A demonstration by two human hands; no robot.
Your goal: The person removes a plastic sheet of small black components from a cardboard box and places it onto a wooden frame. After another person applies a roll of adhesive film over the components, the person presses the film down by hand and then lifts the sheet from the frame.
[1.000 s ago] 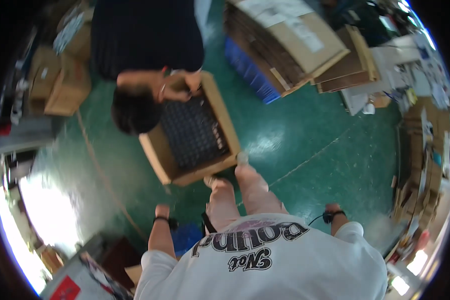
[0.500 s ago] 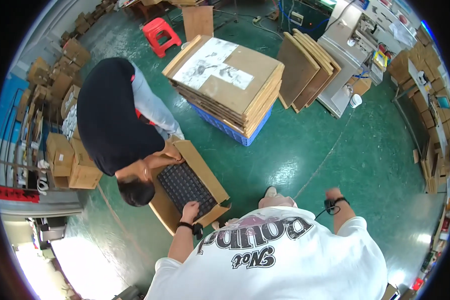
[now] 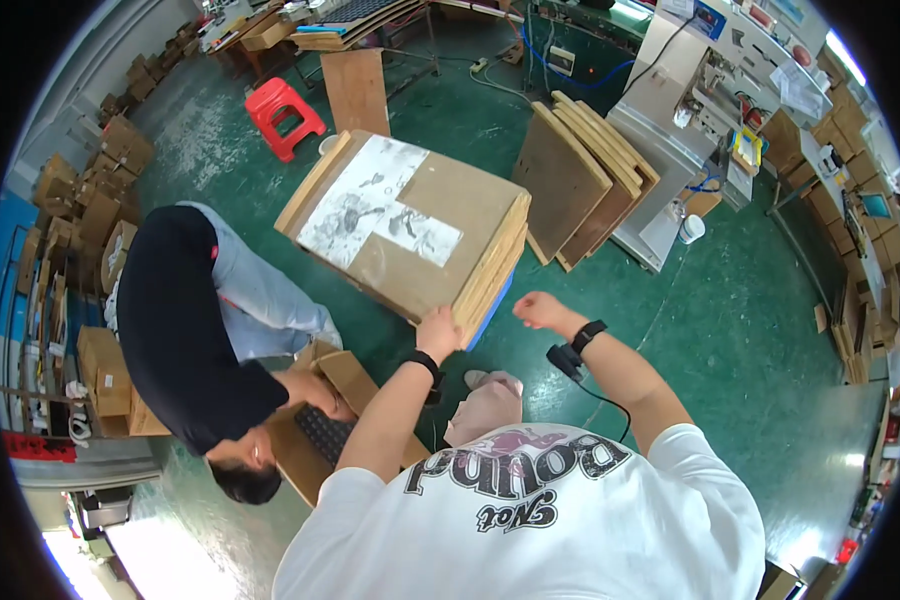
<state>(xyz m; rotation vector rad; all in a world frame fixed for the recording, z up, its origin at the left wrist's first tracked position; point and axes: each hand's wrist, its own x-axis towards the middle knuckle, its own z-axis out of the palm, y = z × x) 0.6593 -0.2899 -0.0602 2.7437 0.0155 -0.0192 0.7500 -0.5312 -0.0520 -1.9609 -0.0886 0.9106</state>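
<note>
My left hand is at the near corner of a stack of wooden boards, its fingers curled against the edge; the fingertips are partly hidden. On top of the stack lies a brown panel with white, grey-smudged patches. My right hand hovers just right of the stack with its fingers curled in, apart from the boards and holding nothing visible. At the lower left, an open cardboard box holds black keyboard-like pieces, partly covered by my left forearm.
A person in a black shirt bends over the box, one hand inside it. A blue crate shows under the stack. More boards lean beyond it on the right. A red stool and a white bucket stand on the green floor.
My left hand has left the box and moved up to the stack's near corner. My right hand has swung forward and left towards the stack. The view has shifted, too.
</note>
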